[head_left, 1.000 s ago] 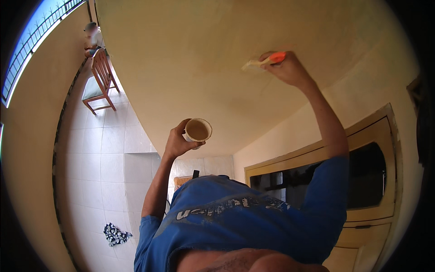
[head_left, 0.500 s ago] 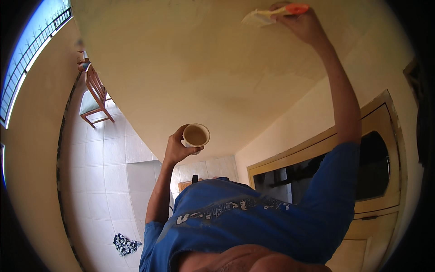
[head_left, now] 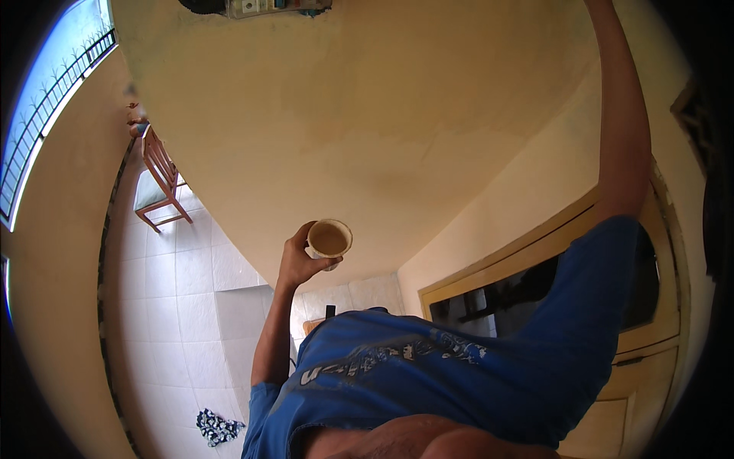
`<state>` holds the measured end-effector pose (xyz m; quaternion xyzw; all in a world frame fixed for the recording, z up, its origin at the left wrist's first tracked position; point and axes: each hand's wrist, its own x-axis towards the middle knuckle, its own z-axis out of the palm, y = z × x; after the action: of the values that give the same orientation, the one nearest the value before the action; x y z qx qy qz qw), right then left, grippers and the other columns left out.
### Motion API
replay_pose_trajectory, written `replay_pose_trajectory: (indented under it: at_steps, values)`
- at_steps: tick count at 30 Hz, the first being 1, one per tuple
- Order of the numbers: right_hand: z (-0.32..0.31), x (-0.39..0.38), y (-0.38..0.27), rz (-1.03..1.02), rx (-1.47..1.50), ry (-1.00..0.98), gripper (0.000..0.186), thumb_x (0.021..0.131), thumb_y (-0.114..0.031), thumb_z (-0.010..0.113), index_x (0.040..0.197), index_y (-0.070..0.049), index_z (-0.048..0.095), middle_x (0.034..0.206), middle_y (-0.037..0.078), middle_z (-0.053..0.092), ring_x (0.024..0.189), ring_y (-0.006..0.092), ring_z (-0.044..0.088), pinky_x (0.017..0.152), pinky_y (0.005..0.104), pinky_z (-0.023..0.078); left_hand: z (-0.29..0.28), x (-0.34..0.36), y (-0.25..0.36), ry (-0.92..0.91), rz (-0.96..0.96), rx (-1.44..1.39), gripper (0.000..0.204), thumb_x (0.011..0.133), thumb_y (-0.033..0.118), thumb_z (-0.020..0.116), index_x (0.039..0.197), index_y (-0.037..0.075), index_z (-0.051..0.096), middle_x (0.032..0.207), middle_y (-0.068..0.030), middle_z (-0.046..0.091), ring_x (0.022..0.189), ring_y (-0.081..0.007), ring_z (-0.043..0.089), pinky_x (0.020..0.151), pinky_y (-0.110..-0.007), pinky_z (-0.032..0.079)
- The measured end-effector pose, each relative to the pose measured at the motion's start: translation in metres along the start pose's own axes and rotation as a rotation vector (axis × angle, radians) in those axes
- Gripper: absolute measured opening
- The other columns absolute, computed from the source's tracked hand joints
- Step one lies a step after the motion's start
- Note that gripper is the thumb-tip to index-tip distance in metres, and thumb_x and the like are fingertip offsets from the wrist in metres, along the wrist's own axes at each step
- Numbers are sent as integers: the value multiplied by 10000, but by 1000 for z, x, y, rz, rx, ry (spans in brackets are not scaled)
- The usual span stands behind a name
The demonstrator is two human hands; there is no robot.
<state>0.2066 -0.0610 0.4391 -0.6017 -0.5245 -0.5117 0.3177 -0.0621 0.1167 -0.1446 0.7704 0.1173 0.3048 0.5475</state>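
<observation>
My left hand (head_left: pixel 298 262) is closed around a pale cup (head_left: pixel 332 243), thumb along its near side and fingers around its left. The cup's open top faces up, and a tan-coloured liquid shows inside. Behind it rises a yellowish wall (head_left: pixel 382 99) with darker, uneven patches in its upper part. My right forearm (head_left: pixel 623 107) reaches up along the right side, past the upper edge of the picture. The right hand is outside the picture, so what it holds is hidden.
A wooden door (head_left: pixel 650 344) with dark glass stands at the right. On the left are a wooden chair (head_left: pixel 159 180) and a patterned cloth (head_left: pixel 219 427) on the tiled floor (head_left: pixel 195 306). A box-like fixture (head_left: pixel 264 8) is cut off at the top.
My right hand, which held a paintbrush with an orange-tipped handle against the wall, has moved up and right out of view. The view has shifted upward, bringing in the fixture. The left hand keeps the cup.
</observation>
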Motion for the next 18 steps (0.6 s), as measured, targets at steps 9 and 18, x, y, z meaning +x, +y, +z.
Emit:
replay_pose_trajectory:
  at_steps: [9,18]
  values:
    - [50,-164,68,207,428,-719,248,918,-122,811,1139,-44,730,997,7,728,955,99,666,850,297,551,-6,2,1,14,-36,19,856,651,337,975,1339,-28,620,1194,-176,748,1132,-300,728,983,-449,584]
    - [46,-91,76,196,280,-639,227,940,-99,778,1148,-25,722,968,16,727,907,104,680,829,296,553,-7,-3,3,-35,-17,-10,838,649,328,979,1325,-26,633,1187,-176,751,1124,-295,732,979,-438,587]
